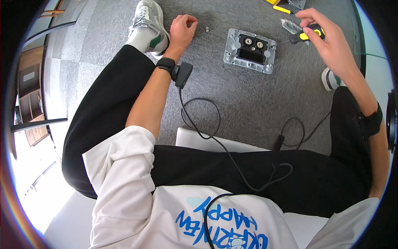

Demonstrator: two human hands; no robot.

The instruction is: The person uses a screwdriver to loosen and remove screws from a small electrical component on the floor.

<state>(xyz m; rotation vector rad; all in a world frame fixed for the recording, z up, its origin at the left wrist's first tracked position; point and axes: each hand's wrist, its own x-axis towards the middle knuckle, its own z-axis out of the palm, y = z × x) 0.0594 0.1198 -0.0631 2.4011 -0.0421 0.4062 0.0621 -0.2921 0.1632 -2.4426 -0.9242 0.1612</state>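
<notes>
My right hand point(327, 39) is closed around the black-and-yellow handle of a screwdriver point(306, 35). Its thin shaft points left, and the tip is at the right rim of a grey metal housing point(230, 56); I cannot tell whether it sits in a screw. Inside the housing is a black insert point(251, 55) with two round metal-centred parts. To the left, my left hand point(181, 33) rests low by the carpet with its fingers curled in; whatever they may hold is hidden. A few tiny metal pieces, perhaps screws point(207, 30), lie between that hand and the housing.
Beyond the housing lie a clear plastic bag point(291, 26), a yellow-handled tool point(282, 9) and a yellow item point(273, 1). A black cable point(219, 141) loops from a device on my left wrist point(183, 75). My shoe point(148, 25) stands beside my left hand. Grey carpet point(248, 108) spreads underneath.
</notes>
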